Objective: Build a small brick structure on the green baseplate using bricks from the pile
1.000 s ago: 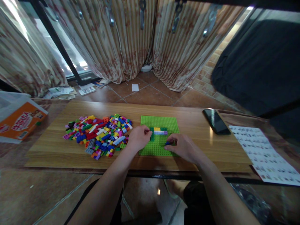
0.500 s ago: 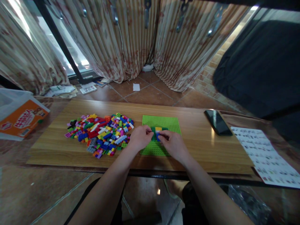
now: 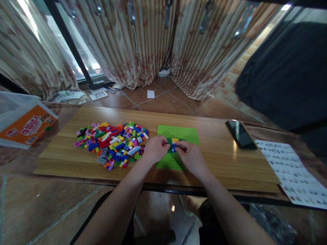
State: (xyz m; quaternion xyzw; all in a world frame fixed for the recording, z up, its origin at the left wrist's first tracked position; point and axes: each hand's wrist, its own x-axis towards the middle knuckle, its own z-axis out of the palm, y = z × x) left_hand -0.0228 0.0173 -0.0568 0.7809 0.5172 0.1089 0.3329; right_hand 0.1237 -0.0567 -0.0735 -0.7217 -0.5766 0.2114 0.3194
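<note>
A light-green studded baseplate (image 3: 178, 130) lies on the board in front of me. On its middle sits a small cluster of toy bricks: a yellow brick (image 3: 175, 140) at the back, a dark-green brick (image 3: 169, 149) on the left and a blue brick (image 3: 174, 148) nearer me. My left hand (image 3: 156, 149) is closed, with thumb and forefinger at the left side of the dark-green brick. From the right, my right hand (image 3: 191, 156) pinches the blue brick. The fingers partly cover the cluster.
Left of the baseplate spreads a heap of loose coloured bricks (image 3: 112, 144) on the wooden board (image 3: 217, 170). A black phone (image 3: 240, 134) lies at the right, beside a printed sheet (image 3: 291, 170). A clear box with an orange label (image 3: 29, 124) stands far left.
The whole view has shifted slightly, with the scene sliding a little to the right. Both hands stay at the brick cluster; the right fingertips sit slightly farther right of the blue brick.
</note>
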